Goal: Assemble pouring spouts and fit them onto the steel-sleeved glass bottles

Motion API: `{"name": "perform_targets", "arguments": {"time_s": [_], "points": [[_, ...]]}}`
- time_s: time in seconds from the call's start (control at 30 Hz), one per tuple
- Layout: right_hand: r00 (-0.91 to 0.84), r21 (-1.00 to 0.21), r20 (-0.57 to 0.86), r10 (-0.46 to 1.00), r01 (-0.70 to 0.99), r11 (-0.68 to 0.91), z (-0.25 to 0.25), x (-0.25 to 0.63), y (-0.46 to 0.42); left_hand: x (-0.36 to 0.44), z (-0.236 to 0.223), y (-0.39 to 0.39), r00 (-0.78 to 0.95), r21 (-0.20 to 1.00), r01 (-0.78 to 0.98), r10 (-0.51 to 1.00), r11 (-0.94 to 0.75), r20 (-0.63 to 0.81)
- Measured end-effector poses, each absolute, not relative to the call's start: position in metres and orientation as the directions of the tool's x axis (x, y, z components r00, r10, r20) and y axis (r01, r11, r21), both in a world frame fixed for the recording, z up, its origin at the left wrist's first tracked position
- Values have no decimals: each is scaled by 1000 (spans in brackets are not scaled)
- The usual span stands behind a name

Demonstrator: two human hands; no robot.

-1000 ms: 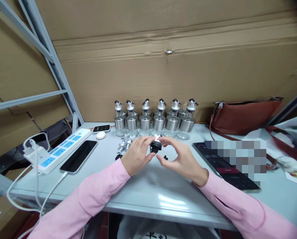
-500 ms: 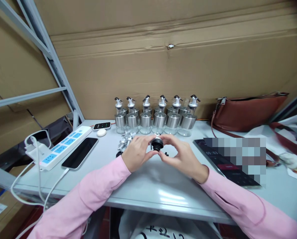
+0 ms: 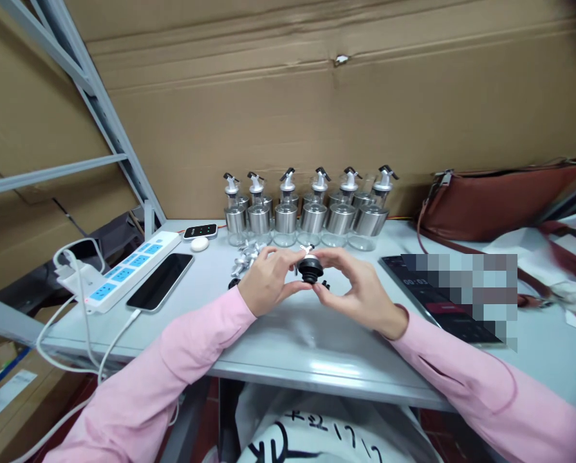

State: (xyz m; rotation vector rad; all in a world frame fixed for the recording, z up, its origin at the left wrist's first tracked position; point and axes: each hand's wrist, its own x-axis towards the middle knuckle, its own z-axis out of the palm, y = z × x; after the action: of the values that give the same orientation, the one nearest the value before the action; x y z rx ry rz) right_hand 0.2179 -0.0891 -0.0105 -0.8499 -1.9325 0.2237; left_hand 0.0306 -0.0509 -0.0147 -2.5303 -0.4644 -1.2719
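Between my two hands is a pour spout stopper (image 3: 310, 269), with a ribbed black base facing me and a silvery top. My left hand (image 3: 271, 275) pinches it from the left, thumb below and fingers above. On the other side my right hand (image 3: 353, 283) grips it the same way. Silver spout parts (image 3: 245, 257) lie in a loose pile just behind my left hand, and small black pieces show partly behind both hands. Beyond them stands a row of glass bottles (image 3: 313, 222) with steel bands; the front ones carry silver spouts with black levers.
To the left lie a white power strip (image 3: 118, 273), a phone (image 3: 161, 283) on a cable, a small black device (image 3: 200, 231) and a white round case (image 3: 199, 244). At right are a tablet (image 3: 413, 289) and a brown bag (image 3: 500, 202). Cardboard (image 3: 268, 116) rises behind.
The view has tilted down a little, so the bottles and table appear higher. Both hands keep their hold on the stopper, with hardly any visible shift.
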Motion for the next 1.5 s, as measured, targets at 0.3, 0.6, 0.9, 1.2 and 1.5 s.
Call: {"name": "perform_targets", "arguments": {"time_s": [0.3,0.6,0.9,1.2,1.5], "points": [[-304,-452,729,613,458,765,-8,216,-93,32,-20,-50,596,-87,338,141,-937,790],[-286,-453,736,613,465,761,-10,214,-93,31,-19,-55,635,13,300,210,-954,743],[-289,-458,735,614,456,763,-8,214,-94,32,-21,-55,612,61,267,218,-962,760],[-298,-539,682,668,413,734,-10,215,-92,32,-18,-56,633,274,232,358,-933,686],[-320,-413,755,573,447,794,-10,216,-84,32,-20,-50,574,154,165,221,-974,789]]}}
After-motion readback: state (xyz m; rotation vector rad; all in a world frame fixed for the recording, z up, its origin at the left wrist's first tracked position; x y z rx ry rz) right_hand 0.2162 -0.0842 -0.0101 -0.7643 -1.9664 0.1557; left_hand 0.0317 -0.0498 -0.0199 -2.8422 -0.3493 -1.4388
